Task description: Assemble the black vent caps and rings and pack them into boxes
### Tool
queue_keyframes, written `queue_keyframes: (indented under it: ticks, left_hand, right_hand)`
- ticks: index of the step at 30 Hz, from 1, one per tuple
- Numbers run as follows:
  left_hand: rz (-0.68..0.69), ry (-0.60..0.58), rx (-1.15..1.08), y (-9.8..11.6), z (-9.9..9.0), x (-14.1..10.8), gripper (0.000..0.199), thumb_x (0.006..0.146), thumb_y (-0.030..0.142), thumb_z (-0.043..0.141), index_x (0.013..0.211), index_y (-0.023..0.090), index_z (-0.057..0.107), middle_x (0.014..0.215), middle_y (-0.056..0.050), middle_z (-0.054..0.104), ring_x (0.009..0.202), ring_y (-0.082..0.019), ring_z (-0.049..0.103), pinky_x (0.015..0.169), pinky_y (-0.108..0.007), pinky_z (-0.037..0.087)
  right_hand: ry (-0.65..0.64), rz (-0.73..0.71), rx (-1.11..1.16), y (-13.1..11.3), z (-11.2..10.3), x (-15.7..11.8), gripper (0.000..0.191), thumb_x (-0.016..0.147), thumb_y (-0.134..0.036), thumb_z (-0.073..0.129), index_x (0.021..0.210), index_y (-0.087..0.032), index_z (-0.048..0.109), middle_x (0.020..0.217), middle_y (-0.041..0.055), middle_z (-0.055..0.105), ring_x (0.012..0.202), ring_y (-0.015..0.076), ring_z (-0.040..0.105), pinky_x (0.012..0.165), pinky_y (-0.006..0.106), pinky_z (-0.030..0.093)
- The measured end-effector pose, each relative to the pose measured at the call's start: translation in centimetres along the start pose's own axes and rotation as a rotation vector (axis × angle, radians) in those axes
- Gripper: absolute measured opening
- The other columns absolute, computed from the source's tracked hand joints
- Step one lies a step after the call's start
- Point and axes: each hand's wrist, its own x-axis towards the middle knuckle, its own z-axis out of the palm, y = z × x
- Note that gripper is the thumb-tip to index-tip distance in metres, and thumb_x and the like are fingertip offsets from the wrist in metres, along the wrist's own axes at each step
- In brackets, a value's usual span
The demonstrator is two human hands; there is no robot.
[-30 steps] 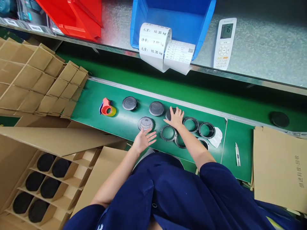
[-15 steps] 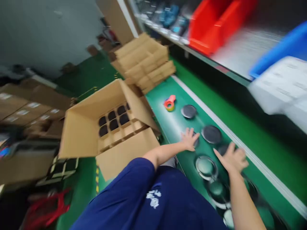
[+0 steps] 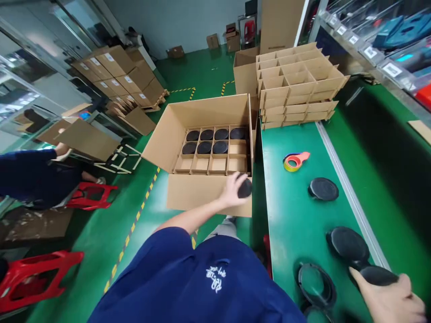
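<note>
The left hand is gripping a black disc above the divided carton, and the right hand's fingers are closing around another disc on the counter!

Your right hand is cut off at the bottom corner, and your left hand covers part of that black disc!

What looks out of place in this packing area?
A red plastic stool at the lower left seems tipped onto its side on the green floor, though the tilted view makes that uncertain.
</note>
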Motion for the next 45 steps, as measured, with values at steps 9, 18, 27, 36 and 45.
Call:
queue_keyframes:
  ticks: [9,18,27,36,45]
  left_hand:
    - [-0.619,0.289,0.252,-20.5,-19.1,5.2,0.102,0.075,0.042,0.08,0.163,0.026,0.03,0.167,-0.023,0.018,0.152,-0.049,0.025,0.119,-0.064,0.031]
    - [-0.52,0.223,0.162,-27.4,-23.1,-2.7,0.098,0.075,0.048,0.077,0.161,0.028,0.035,0.167,-0.014,0.022,0.152,-0.041,0.031,0.126,-0.054,0.031]
    - [-0.539,0.104,0.094,-29.6,-21.9,-1.4,0.101,0.075,0.047,0.083,0.163,0.029,0.036,0.171,-0.015,0.015,0.154,-0.049,0.018,0.124,-0.063,0.021]
    - [-0.496,-0.052,0.212,-34.8,-20.3,2.2,0.094,0.081,0.048,0.079,0.162,0.025,0.037,0.171,-0.022,0.014,0.155,-0.051,0.016,0.121,-0.068,0.018]
    - [-0.424,0.05,0.46,-36.5,-18.7,2.8,0.067,0.1,0.052,0.038,0.156,0.016,0.046,0.172,-0.023,0.014,0.161,-0.036,0.01,0.127,-0.062,0.009]
  right_hand:
    - [-0.342,-0.767,0.297,-40.9,4.4,-6.8,0.117,0.063,-0.062,0.069,0.162,-0.057,0.007,0.157,0.0027,0.045,0.144,0.042,0.046,0.114,0.066,0.042]
    - [-0.188,-0.509,-0.215,-72.1,12.7,7.6,0.11,0.077,-0.053,0.078,0.166,-0.025,0.019,0.163,0.0237,0.025,0.143,0.0444,0.034,0.107,0.061,0.041]
    - [-0.111,-0.604,-0.202,-68.4,19.4,9.1,0.079,0.107,-0.054,0.029,0.169,-0.009,0.008,0.171,0.029,-0.005,0.157,0.0466,0.0,0.118,0.068,0.01]
    - [-0.274,-0.586,-0.32,-66.5,16.9,7.4,0.069,0.107,-0.044,0.034,0.168,-0.014,0.02,0.173,0.0224,0.004,0.158,0.0439,0.005,0.117,0.071,0.017]
    - [-0.195,-0.635,-0.255,-69.4,16.5,8.8,0.071,0.107,-0.044,0.046,0.165,-0.008,0.025,0.17,0.0284,0.011,0.158,0.0416,0.017,0.12,0.07,0.016]
